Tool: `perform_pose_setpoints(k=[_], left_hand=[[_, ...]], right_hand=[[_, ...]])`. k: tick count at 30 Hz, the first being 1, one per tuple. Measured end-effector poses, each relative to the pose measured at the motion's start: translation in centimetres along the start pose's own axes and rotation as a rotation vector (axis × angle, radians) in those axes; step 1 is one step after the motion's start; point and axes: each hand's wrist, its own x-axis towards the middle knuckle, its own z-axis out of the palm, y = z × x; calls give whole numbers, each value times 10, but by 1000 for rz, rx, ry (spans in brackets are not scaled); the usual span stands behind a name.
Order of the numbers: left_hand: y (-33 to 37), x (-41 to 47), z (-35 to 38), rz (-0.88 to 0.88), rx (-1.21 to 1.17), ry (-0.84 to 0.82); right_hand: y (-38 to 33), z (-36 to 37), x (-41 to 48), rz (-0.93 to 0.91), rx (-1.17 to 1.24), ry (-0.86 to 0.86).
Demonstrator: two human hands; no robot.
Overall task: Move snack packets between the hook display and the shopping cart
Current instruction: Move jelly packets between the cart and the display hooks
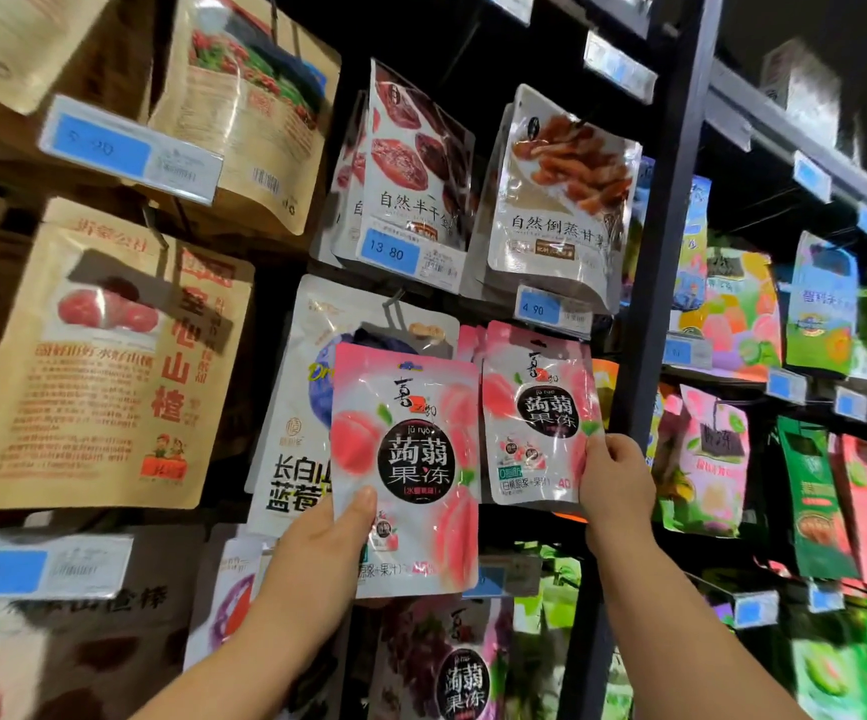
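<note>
The left hand [327,532] grips a pink snack packet [405,459] in the middle of the frame, and the right hand [615,483] pinches the corner of a second pink packet [537,407] hanging just right of it.

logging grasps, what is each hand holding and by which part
Left hand pinches one pink peach jelly packet at its lower left edge, thumb on the front. Right hand holds a second pink packet at its lower right edge.
</note>
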Motion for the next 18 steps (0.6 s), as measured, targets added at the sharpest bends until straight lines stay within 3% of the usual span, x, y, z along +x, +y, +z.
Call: perform_pose_setpoints(k=[11,18], left_hand=[[-8,6,4,-34,2,-31],[-9,6,3,3,7,-46]], right_hand=[[-12,-4,11,8,-56,-103],[-11,-16,13,15,4,-81]])
